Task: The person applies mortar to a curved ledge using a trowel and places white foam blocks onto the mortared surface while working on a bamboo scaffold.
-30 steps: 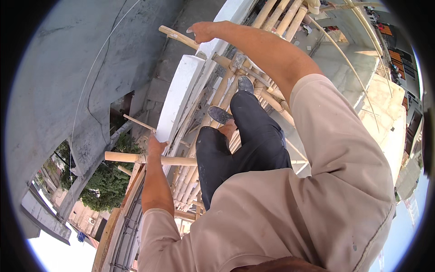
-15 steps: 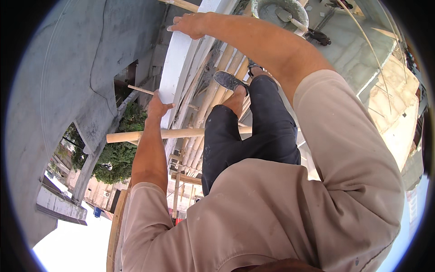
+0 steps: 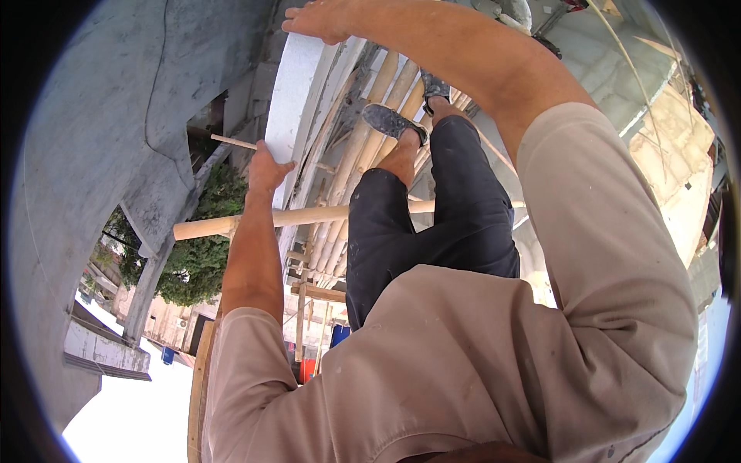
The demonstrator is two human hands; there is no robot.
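Note:
A long white slab (image 3: 289, 85) runs upright through the picture, left of my legs. My left hand (image 3: 265, 168) grips its left edge, thumb across the face, beside a thin pale stick (image 3: 231, 141). My right hand (image 3: 316, 21) holds the slab's upper end, fingers over the edge and partly near the picture's rim. A thick bamboo pole (image 3: 309, 216) crosses under my left forearm. My feet in dirty dark shoes (image 3: 390, 123) are on lengthwise bamboo poles (image 3: 340, 201) of a scaffold.
A grey concrete wall (image 3: 93, 139) fills the left, with openings and a tree (image 3: 193, 262) below. A wooden plank (image 3: 199, 390) stands at lower left. Pale flat surfaces (image 3: 664, 154) lie far below on the right. A grey bucket (image 3: 513, 11) is cut off at the top.
The view has shifted. Both hands are higher in the picture, and my right hand is farther left on the white slab. The bucket seen half a second ago is now mostly out of frame.

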